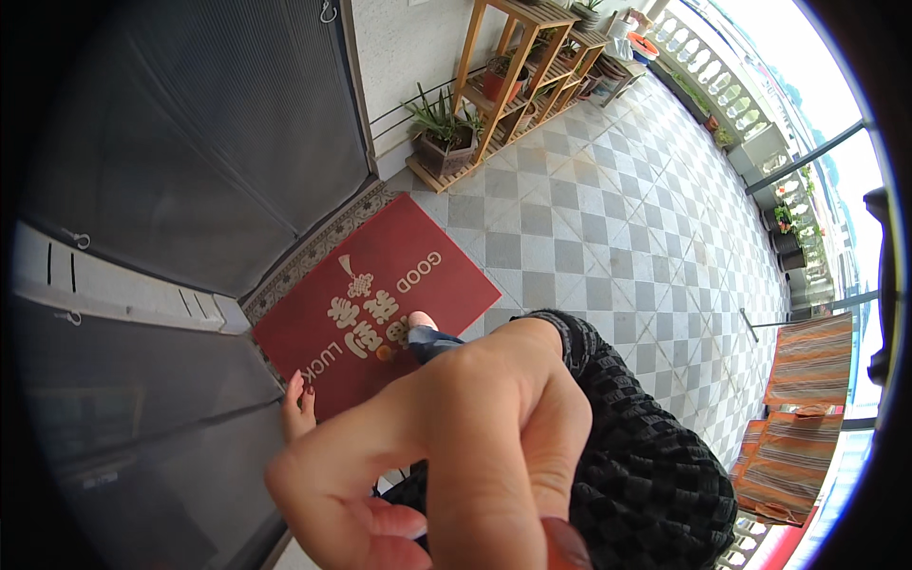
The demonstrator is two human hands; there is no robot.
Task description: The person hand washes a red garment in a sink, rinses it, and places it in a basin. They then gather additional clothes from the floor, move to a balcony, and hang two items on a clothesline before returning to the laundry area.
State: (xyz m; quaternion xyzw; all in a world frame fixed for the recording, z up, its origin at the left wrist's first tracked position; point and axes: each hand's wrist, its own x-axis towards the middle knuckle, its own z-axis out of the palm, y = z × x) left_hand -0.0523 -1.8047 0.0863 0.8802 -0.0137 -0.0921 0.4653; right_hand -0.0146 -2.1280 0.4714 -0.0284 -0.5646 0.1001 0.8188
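Observation:
Very close to the camera, my right hand (470,442) fills the lower middle of the view. Its fingers are bent, and the thumb shows at the bottom edge. Some fingertips are cut off by that edge, so I cannot tell whether it holds anything. A black checked sleeve (641,456) covers the right arm. Farther down on the left, my left hand (298,406) shows a few straight fingers with a gap between them and nothing seen in them; the rest is hidden behind the right hand. Below lies a red doormat (456,285) bearing writing, with a foot (422,320) on it.
Dark screen doors (199,128) with metal hooks stand at the left. A wooden plant shelf (491,107) with potted plants is against the wall. Checkered tiles (605,214) cover the floor. A balustrade (712,85) runs along the right, and striped cloths (805,420) hang at the lower right.

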